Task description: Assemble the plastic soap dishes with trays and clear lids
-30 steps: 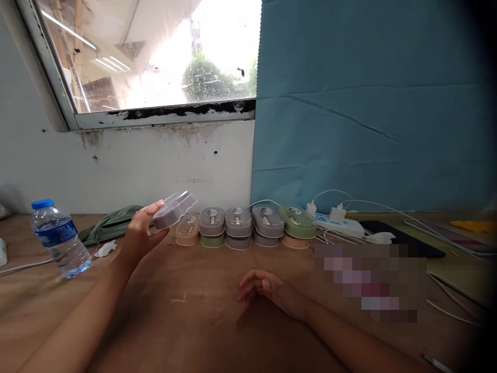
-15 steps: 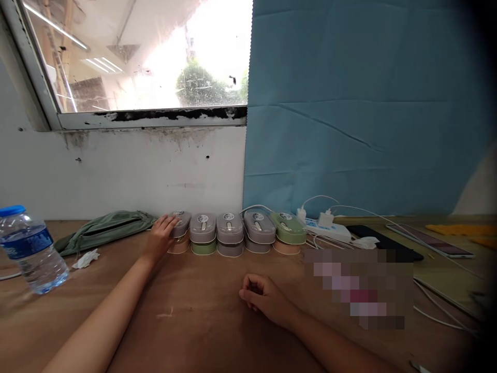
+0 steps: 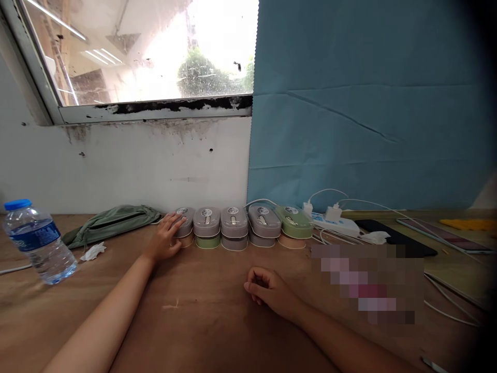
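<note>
Now lowered, leftmost grey box (image 3: 188,225) touches spread left fingers (image 3: 169,225); right fingers (image 3: 258,272) curl empty.

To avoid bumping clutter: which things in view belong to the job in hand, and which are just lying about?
In the job:
leftmost box stack, left hand on it
four stacks beside it

Apparently lying about:
water bottle
green pouch
crumpled tissue
power strip

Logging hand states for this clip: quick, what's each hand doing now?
Left hand: open, fingers against the leftmost grey lunch box; whether gripping cannot be told.
Right hand: loosely closed, nothing visible in it.
</note>
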Motion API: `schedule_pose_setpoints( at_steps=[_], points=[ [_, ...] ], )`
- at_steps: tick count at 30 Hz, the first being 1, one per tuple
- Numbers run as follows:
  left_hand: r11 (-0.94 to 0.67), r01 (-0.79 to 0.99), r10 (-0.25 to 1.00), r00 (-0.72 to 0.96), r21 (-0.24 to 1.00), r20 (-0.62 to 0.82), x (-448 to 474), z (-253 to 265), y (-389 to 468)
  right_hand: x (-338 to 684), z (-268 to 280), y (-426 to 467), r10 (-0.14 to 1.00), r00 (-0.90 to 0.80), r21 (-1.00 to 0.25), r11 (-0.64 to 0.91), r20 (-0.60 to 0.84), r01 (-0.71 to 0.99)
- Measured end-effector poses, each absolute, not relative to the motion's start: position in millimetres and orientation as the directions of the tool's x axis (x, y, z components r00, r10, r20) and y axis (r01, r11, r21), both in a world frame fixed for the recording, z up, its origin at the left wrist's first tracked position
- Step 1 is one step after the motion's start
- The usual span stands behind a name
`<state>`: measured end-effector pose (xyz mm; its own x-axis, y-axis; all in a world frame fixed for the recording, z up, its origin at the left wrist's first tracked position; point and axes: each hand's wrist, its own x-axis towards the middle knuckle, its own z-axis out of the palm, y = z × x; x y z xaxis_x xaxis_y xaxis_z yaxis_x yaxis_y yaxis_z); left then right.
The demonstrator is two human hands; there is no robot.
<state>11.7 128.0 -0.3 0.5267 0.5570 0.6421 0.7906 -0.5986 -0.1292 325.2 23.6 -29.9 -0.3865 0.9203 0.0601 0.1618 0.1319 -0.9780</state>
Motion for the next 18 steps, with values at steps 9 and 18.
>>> schedule_pose_setpoints(
  at_steps=[9, 18],
  points=[
    [-0.540, 0.825, 0.514, 0.480, -0.167, 0.711, 18, -2, 121, 327, -25, 29, 0.964, -0.224, -0.933, 0.207, 0.143, 0.295],
    [-0.454, 0.887, 0.614, 0.241, 0.087, 0.751, 76, -10, 65, 327, -24, 32, 0.928, -0.230, -0.750, 0.373, 0.294, 0.546]
  ],
)
